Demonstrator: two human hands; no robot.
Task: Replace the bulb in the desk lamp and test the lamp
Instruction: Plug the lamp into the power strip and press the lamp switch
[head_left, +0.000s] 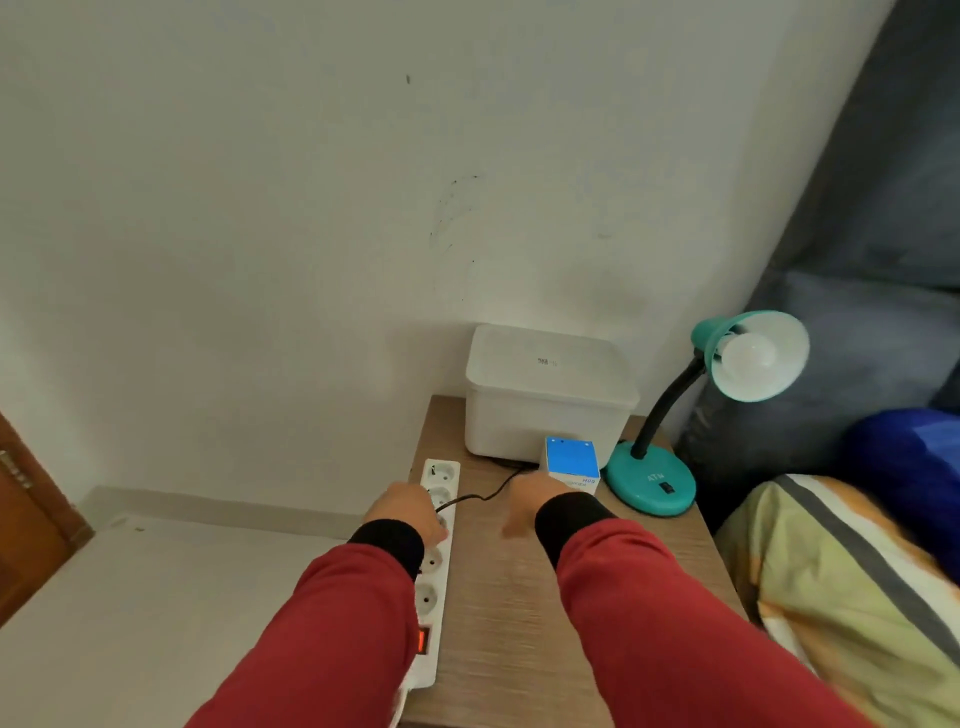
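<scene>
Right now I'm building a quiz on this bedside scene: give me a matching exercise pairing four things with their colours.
Things:
1. gooseneck desk lamp
2. lidded plastic storage box
3. rocker switch on the power strip
4. top of the small cardboard bulb carton

Colours:
a. blue
b. glowing orange-red
c. teal
d. white

Pairs: 1-c, 2-d, 3-b, 4-a

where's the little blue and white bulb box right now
In the head view the bulb box stands on the wooden table, right of centre, against the white container, left of the teal lamp base.
</scene>
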